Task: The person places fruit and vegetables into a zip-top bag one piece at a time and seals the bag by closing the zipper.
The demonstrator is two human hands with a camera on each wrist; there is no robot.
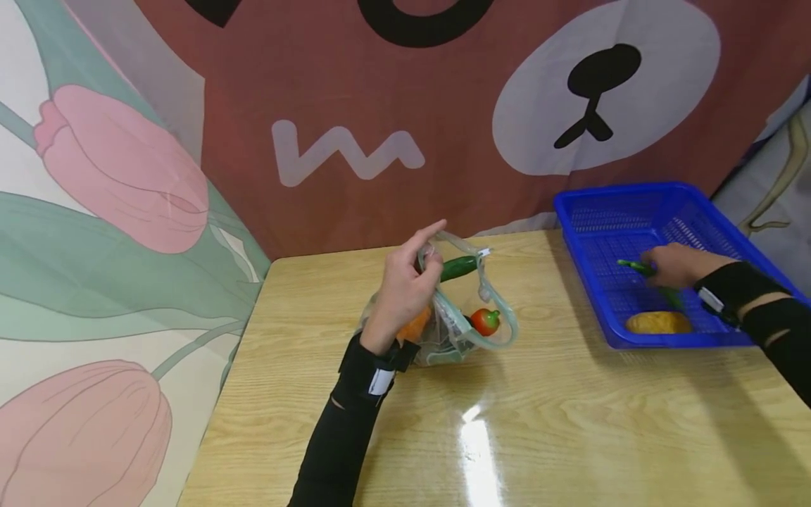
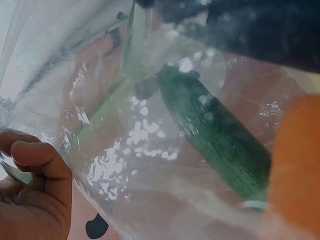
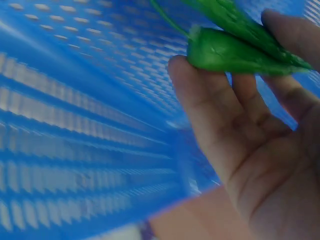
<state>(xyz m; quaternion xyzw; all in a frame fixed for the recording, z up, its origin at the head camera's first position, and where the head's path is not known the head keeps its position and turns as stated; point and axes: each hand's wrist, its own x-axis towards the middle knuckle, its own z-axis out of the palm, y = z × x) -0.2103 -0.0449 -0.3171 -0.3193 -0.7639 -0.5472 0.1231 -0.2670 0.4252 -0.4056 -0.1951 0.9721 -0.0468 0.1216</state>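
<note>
With curled fingers my left hand [image 1: 408,285] grips the rim of a clear zip bag [image 1: 443,338] with pale green edging, its mouth spread toward the right. Inside the bag lie a cucumber [image 2: 215,135], something orange [image 2: 295,165] and a small red vegetable with a green stem [image 1: 486,322]. Part of a dark thing [image 2: 260,30] shows at the top of the left wrist view. My right hand [image 1: 681,265], over the blue basket [image 1: 592,296], holds green peppers [image 3: 225,52] between thumb and fingers; two show in the right wrist view.
A potato [image 1: 659,322] lies in the basket near its front wall. Bag and basket stand on a wooden table [image 1: 538,422], the basket at the right. Behind the table hangs a cloth [image 1: 348,211] with a bear print, and a tulip-patterned cloth [image 1: 120,282] covers the left.
</note>
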